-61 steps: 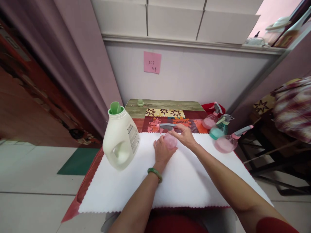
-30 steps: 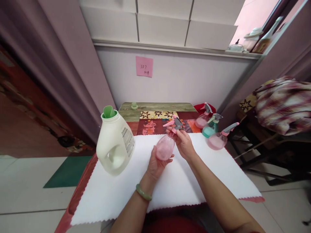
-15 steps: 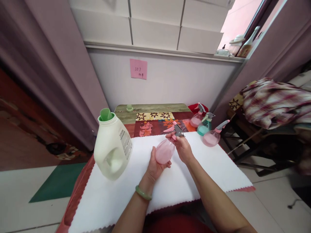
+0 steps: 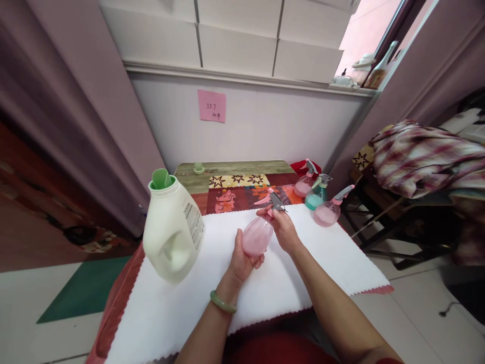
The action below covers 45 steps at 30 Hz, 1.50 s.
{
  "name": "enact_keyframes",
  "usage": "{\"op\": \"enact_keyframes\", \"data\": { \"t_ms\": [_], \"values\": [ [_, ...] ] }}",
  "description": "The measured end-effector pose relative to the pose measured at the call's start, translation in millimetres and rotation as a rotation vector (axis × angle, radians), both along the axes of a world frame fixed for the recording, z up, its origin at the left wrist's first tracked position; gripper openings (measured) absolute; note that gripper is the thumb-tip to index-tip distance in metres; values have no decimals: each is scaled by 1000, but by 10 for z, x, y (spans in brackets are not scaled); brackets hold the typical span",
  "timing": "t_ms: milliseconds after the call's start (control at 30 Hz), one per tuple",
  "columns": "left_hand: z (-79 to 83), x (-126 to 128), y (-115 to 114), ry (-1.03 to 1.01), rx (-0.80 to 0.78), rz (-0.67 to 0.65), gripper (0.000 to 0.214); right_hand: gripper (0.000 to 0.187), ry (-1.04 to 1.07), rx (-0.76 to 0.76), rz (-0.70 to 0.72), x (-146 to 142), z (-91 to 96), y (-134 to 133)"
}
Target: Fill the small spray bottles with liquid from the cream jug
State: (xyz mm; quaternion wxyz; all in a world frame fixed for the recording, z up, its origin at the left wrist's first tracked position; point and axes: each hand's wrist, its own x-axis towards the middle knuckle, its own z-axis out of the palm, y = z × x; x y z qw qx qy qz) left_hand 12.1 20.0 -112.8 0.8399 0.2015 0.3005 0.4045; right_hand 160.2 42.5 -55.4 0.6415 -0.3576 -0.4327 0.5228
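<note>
My left hand point(image 4: 240, 259) is wrapped round the body of a pink spray bottle point(image 4: 257, 236), held tilted above the white cloth point(image 4: 288, 283). My right hand point(image 4: 283, 228) is closed on the neck of that bottle, just under its grey and pink trigger head point(image 4: 275, 200). A green bangle point(image 4: 223, 302) sits on my left wrist. A big cream detergent jug point(image 4: 172, 230) with an open green spout stands on the cloth to the left.
Three more spray bottles, two pink point(image 4: 327, 212) and one teal point(image 4: 315, 197), stand at the table's right edge. A small green cap point(image 4: 198, 168) lies at the far left of the table. A pink note point(image 4: 211, 106) hangs on the wall. A chair with plaid cloth point(image 4: 420, 156) stands right.
Both hands have lifted the pink spray bottle off the cloth and tilted it. My right hand has shifted to its neck. The view has swung a little to the right.
</note>
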Motion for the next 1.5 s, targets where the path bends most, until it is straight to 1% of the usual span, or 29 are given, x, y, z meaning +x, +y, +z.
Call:
{"op": "enact_keyframes", "data": {
  "t_ms": [100,200,300,433,533,600,667,733,833,967,1067,1233,1367,1433,1500],
  "values": [
    [2,6,-5,5,2,2,83,34,-15,-6,13,-15,-19,-4],
    [7,12,-13,1,3,32,82,32,-2,21,-31,-72,-61,-16],
    [10,24,-24,-1,9,72,76,32,-9,47,-95,-131,-106,-29],
    [-5,40,-32,8,44,142,66,33,-58,23,-126,-144,-131,-28],
    [-32,43,-26,22,78,207,61,32,-89,4,-123,-122,-118,-11],
    [-42,42,-22,25,100,248,61,32,-119,9,-93,-106,-99,-4],
    [-39,40,-20,23,111,259,61,32,-149,28,-58,-94,-76,-5],
    [-22,37,-22,21,111,234,60,33,-168,43,-50,-82,-55,-12],
    [9,27,-30,12,98,149,62,36,-163,39,-37,-47,-24,-24],
    [39,-4,-28,-14,78,5,73,38,-157,35,70,31,35,-41],
    [59,-40,-10,-29,59,-111,84,37,-171,64,117,82,81,-62],
    [93,-106,24,-89,41,-307,87,31,-112,65,254,123,157,-104],
    [92,-129,39,-130,21,-373,89,35,-52,46,363,140,218,-107],
    [80,-131,42,-147,11,-379,89,39,-60,23,365,145,234,-99],
    [70,-131,43,-151,-4,-374,88,40,-85,10,335,141,233,-94]
  ]
}}
